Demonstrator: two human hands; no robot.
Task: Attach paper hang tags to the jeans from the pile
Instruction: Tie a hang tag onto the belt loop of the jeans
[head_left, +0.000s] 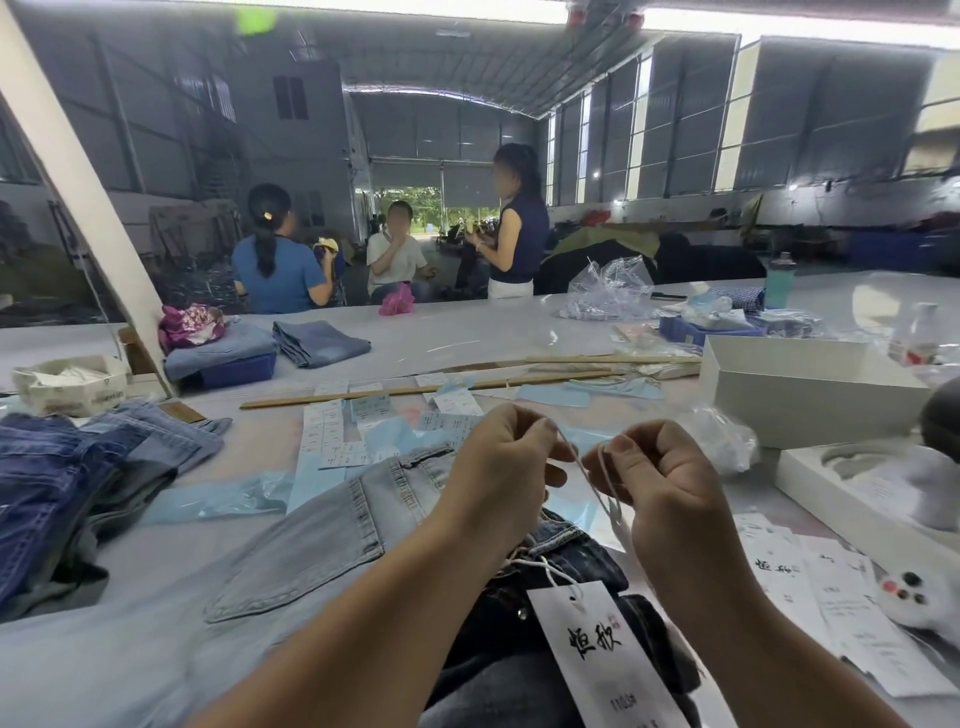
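**White cord held taut over dark jeans with one tag attached**

Behind the long pale worktop (467, 332), a large shed with grey walls is seen, where three people are gathered. At the near edge, a pair of dark blue denim jeans (566, 561) is laid across a larger light blue denim garment (311, 530). One white rectangular paper hang tag (597, 654), printed with black brush characters, is seen lying on the dark jeans, threaded with a thin white cord (587, 473) through a hole at its top.

The cord is pinched by both hands above the jeans. The left hand (498, 462) is curled, with thumb and forefinger closed on the upper end. The right hand (660, 478) is likewise curled, its fingers closed round the cord just beside the left.

A heap of dark blue jeans (62, 493) is piled at the left. Two further folded pairs (319, 340) are set farther back. More white printed tags (810, 582) are spread at the right, near two open white cardboard boxes (810, 384).
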